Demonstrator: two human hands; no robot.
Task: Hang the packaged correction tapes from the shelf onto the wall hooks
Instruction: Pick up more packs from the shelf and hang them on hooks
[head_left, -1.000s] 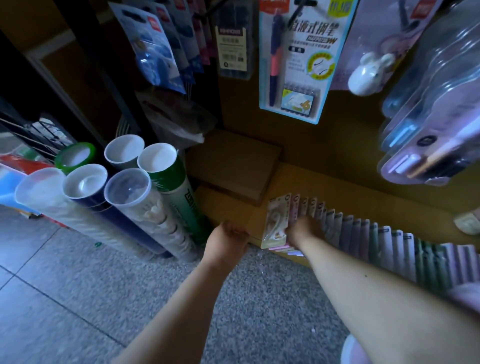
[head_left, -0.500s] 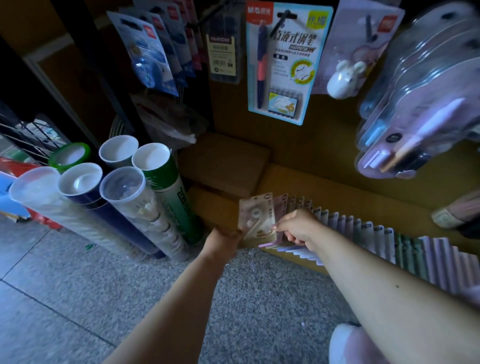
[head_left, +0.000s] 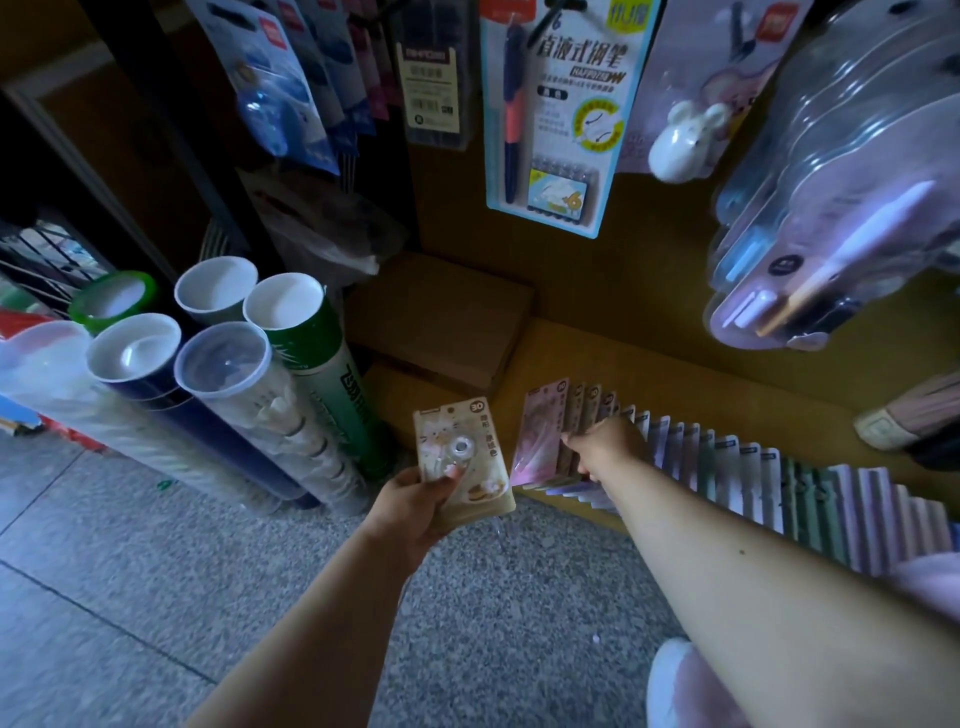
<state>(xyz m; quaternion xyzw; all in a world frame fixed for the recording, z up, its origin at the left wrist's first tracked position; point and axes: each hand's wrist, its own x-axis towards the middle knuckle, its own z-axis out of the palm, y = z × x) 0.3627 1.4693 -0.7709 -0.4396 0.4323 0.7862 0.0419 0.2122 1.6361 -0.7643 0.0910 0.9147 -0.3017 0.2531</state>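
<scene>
Near the centre of the frame I see my left hand (head_left: 415, 499) gripping a beige correction tape pack (head_left: 461, 460), thumb pressed across its front, the card held upright and facing the camera above the grey speckled floor (head_left: 156, 571). Just right of it, my right hand (head_left: 608, 449) reaches into the row of packs (head_left: 727, 467) standing on edge along the wooden shelf (head_left: 649, 374); its fingers are curled in among the front cards, next to a pink pack (head_left: 537, 436) that leans out toward the left. I cannot tell whether that hand actually pinches a card or only rests against them. The row runs from the middle of the frame down toward the right edge, pink and beige cards first, then lilac, white and green ones.

Across the top of the frame hang carded goods: a fountain pen card (head_left: 550, 114) at upper centre, a white mouse-shaped item (head_left: 680, 143) beside it, blue packs (head_left: 275, 98) at upper left, and clear blister packs (head_left: 841, 208) at upper right. At middle left stands a cluster of tall tubes (head_left: 228, 374) with capped ends. Brown boxes (head_left: 441, 322) sit in the shelf's corner behind the held pack.
</scene>
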